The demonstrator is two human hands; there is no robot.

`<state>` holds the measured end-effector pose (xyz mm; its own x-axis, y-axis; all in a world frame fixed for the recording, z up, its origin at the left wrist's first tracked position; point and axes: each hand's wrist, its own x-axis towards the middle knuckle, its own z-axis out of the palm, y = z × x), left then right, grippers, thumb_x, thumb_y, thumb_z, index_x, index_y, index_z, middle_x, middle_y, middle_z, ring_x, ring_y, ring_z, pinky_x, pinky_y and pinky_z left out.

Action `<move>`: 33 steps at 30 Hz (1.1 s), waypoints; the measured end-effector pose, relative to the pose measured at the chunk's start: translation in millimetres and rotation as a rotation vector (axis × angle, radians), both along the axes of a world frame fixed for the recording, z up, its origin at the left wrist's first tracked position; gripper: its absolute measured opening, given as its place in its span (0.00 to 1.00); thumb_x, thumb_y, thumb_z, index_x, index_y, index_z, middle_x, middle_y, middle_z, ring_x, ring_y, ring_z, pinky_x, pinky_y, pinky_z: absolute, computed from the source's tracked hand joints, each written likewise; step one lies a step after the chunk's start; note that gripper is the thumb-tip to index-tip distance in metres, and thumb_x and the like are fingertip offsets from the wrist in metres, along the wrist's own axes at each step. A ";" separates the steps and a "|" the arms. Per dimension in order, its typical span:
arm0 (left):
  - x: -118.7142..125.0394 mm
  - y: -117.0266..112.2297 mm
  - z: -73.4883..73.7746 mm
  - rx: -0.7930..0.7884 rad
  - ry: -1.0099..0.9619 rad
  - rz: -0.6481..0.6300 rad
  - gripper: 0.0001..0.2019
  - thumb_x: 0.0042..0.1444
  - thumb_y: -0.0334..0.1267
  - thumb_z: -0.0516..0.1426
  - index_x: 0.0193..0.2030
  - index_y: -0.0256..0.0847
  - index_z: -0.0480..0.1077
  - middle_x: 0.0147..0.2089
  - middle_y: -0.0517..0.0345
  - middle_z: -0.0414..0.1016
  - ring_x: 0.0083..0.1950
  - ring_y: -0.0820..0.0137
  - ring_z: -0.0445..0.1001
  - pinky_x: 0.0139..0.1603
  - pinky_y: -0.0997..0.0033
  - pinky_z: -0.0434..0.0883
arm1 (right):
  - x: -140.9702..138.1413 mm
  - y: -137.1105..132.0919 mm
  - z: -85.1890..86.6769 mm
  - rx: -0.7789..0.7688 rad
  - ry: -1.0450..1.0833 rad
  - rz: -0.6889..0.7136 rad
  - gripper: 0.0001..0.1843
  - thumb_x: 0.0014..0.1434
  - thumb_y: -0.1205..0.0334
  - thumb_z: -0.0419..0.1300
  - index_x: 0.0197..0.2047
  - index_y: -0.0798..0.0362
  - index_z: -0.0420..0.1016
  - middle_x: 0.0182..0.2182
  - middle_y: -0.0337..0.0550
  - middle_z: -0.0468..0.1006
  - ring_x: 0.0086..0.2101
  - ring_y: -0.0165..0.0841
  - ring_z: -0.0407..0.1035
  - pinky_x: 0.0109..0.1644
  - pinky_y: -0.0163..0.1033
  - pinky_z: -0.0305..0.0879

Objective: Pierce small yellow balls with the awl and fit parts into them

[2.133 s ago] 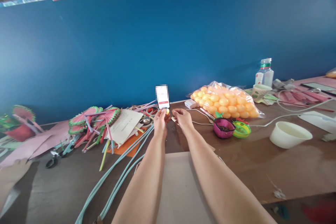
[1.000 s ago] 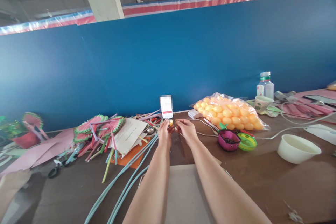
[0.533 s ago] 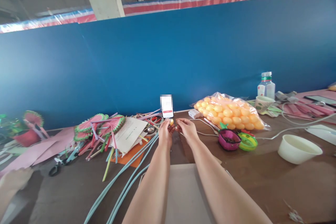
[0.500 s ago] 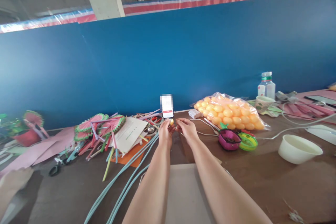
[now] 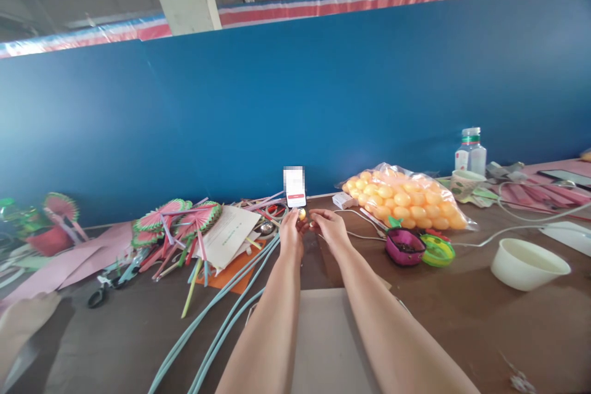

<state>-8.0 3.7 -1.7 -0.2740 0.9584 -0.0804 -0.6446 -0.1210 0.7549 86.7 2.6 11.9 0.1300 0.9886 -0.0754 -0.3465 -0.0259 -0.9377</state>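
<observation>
Over brown table (image 5: 462, 320), left hand (image 5: 292, 235) pinches yellow ball (image 5: 301, 214), right hand (image 5: 329, 228) alongside.

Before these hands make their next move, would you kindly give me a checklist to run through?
1. Grip on small yellow ball by left hand fingertips: ok.
2. Contact of right hand with the ball: cannot tell; it sits close beside.
3. The phone upright against the blue wall, behind the ball: ok.
4. Space beside the hands free of clutter: not ok; teal tubes and a white cable lie close.
5. The other person's hand, far left, apart from the ball: ok.
</observation>
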 end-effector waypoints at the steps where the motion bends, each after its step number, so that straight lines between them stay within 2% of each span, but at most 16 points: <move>1: 0.0 0.0 0.2 0.010 0.008 0.012 0.15 0.45 0.42 0.65 0.38 0.36 0.71 0.34 0.54 0.74 0.31 0.73 0.73 0.30 0.75 0.69 | 0.0 0.0 -0.2 0.001 -0.015 0.000 0.07 0.46 0.67 0.62 0.32 0.55 0.79 0.16 0.35 0.71 0.21 0.27 0.67 0.30 0.34 0.73; 6: 0.3 1.4 0.0 0.064 0.048 0.034 0.13 0.48 0.41 0.63 0.38 0.37 0.71 0.35 0.54 0.75 0.35 0.70 0.75 0.35 0.73 0.70 | -0.6 0.7 -2.5 0.019 -0.094 0.019 0.10 0.46 0.69 0.61 0.33 0.54 0.80 0.16 0.34 0.71 0.20 0.27 0.67 0.31 0.35 0.73; 11: 0.9 1.4 0.0 0.055 0.051 -0.002 0.12 0.50 0.41 0.62 0.39 0.37 0.71 0.37 0.51 0.76 0.38 0.68 0.77 0.38 0.71 0.71 | 0.0 2.8 -5.1 0.029 -0.096 0.009 0.11 0.46 0.68 0.61 0.34 0.54 0.81 0.17 0.35 0.72 0.21 0.27 0.67 0.31 0.35 0.72; 22: 3.3 -2.4 5.8 0.046 0.085 -0.024 0.12 0.50 0.41 0.62 0.38 0.37 0.72 0.35 0.52 0.76 0.36 0.68 0.77 0.39 0.70 0.71 | 1.6 0.5 -1.6 0.013 -0.084 -0.004 0.10 0.47 0.67 0.62 0.34 0.55 0.81 0.18 0.36 0.73 0.21 0.27 0.67 0.30 0.33 0.71; 27: 4.2 -4.2 6.7 0.057 0.136 -0.032 0.13 0.49 0.44 0.63 0.37 0.37 0.73 0.35 0.53 0.76 0.36 0.67 0.77 0.37 0.70 0.70 | 1.9 -1.5 0.8 -0.002 -0.095 -0.025 0.09 0.48 0.64 0.63 0.34 0.55 0.81 0.16 0.35 0.70 0.19 0.26 0.65 0.27 0.32 0.69; 33: 4.1 -4.9 6.6 0.073 0.120 -0.057 0.14 0.49 0.45 0.63 0.38 0.37 0.73 0.36 0.52 0.76 0.38 0.66 0.77 0.39 0.69 0.71 | 2.2 -0.9 0.3 0.018 -0.098 -0.054 0.09 0.45 0.63 0.65 0.33 0.55 0.79 0.20 0.36 0.72 0.22 0.26 0.67 0.27 0.32 0.70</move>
<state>-3.9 -1.2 4.9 -0.2221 0.9748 0.0200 -0.5577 -0.1438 0.8175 88.9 1.6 12.2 0.1893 0.9810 -0.0419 -0.2534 0.0076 -0.9673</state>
